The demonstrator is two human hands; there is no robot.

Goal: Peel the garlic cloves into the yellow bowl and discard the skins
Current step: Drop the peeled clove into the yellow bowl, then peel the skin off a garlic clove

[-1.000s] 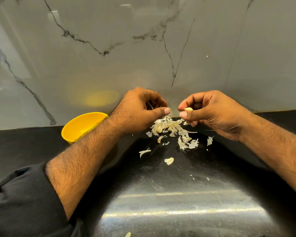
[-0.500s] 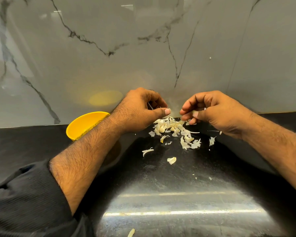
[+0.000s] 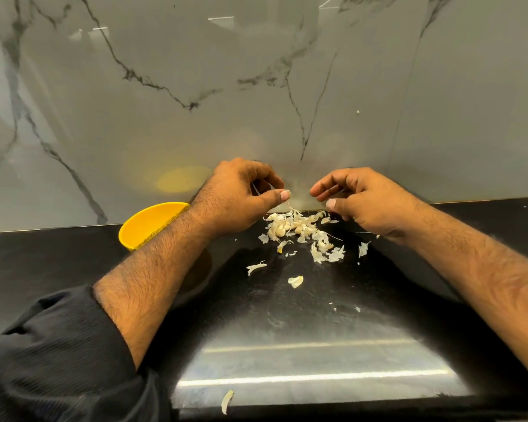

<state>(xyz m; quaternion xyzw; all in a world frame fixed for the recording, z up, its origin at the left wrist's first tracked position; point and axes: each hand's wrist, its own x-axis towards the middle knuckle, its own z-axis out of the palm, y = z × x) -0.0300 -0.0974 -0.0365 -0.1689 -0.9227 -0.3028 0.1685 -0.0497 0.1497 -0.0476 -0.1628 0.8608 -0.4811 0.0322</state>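
A lone skin is seen at the near edge of the black bench, with a dark sleeve pushed up at the lower left. Further in, loose scraps are scattered, and beyond them a heap of garlic cloves and skins is spread between the hands. A thin strip of skin is pinched by the left hand between thumb and curled fingers. The right hand is curled too; whether anything is gripped cannot be told. The yellow bowl is half hidden behind the left forearm, against the marble wall.
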